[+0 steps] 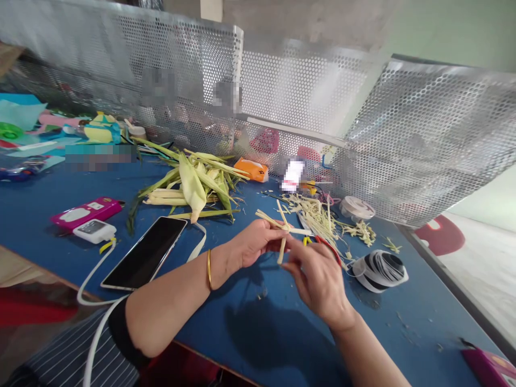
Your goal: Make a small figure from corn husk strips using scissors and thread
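Note:
Pale corn husk strips [282, 252] cross one another in a small star-like piece above the blue table. My left hand [262, 237] is closed on this piece, with the thumb near the crossing point. At the strip that points down toward me, my right hand [316, 277] is closed, thumb and fingers about its lower end. Behind my right hand lie scissors with red handles [331, 248], partly hidden by my fingers. Loose shredded husk strips [318, 215] are spread just beyond both hands.
A pile of corn husks [193, 185] lies at the back left. A tablet-like device [145, 252] and magenta device [86, 212] with a white cable are at left. A black-and-white roll [381, 270] stands right. Perforated silvery sheeting [298, 91] bounds the table's far side.

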Tool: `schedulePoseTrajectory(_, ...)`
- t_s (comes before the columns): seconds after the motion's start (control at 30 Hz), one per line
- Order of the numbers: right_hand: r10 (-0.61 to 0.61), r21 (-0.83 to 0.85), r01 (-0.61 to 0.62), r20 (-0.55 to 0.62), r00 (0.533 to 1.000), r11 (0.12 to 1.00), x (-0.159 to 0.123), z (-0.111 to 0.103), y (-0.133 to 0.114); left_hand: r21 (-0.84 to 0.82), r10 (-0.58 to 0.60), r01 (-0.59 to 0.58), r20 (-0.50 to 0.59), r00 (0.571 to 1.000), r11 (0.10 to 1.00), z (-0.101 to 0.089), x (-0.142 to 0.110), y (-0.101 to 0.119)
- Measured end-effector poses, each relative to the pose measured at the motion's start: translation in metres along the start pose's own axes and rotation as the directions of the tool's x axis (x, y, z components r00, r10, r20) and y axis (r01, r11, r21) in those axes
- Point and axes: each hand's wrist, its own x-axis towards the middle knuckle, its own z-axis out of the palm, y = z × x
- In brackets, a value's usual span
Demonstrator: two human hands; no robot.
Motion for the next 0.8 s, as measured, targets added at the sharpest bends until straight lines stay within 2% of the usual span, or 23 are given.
schedulePoseTrajectory(0.07,0.168,-0.095,-0.181,-0.137,0.976,0.979,-0.002,-0.002,0.008,0.015,-0.013,0.013,0.031,0.999,1.0,-0.002,0.0,0.003)
schedulePoseTrajectory(0.13,0.341,-0.167,-0.372,-0.185,0.922,0.913,-0.004,-0.001,0.015,0.035,-0.042,0.04,0.052,0.998,0.999,-0.002,0.0,0.006)
schedulePoseTrajectory(0.17,0.408,-0.171,-0.43,-0.147,0.901,0.887,-0.004,0.0,0.017,0.043,-0.053,0.05,0.057,0.997,0.998,-0.002,-0.001,0.007)
schedulePoseTrajectory(0.23,0.479,-0.135,-0.475,0.004,0.878,0.87,-0.004,0.004,0.017,0.058,-0.063,0.059,0.069,0.996,0.997,-0.001,-0.002,0.007)
schedulePoseTrajectory(0.33,0.474,-0.077,-0.468,0.145,0.868,0.88,-0.003,0.01,0.011,0.169,-0.007,0.001,0.034,0.999,0.986,0.001,-0.003,0.005)
schedulePoseTrajectory(0.4,0.463,-0.086,-0.455,0.133,0.876,0.886,-0.003,0.013,0.006,0.282,0.074,-0.064,-0.024,0.997,0.957,0.002,-0.003,0.002)
schedulePoseTrajectory(0.47,0.434,-0.112,-0.423,0.112,0.894,0.899,-0.002,0.014,0.003,0.339,0.114,-0.08,-0.081,0.99,0.938,0.003,-0.002,-0.001)
schedulePoseTrajectory(0.6,0.339,-0.171,-0.319,0.107,0.935,0.932,-0.002,0.015,0.0,0.287,0.108,-0.062,-0.147,0.983,0.956,0.004,0.001,-0.006)
schedulePoseTrajectory(0.8,0.226,-0.092,-0.221,0.037,0.974,0.971,0.002,0.01,-0.007,0.201,0.088,-0.055,-0.16,0.983,0.978,0.006,0.0,-0.003)
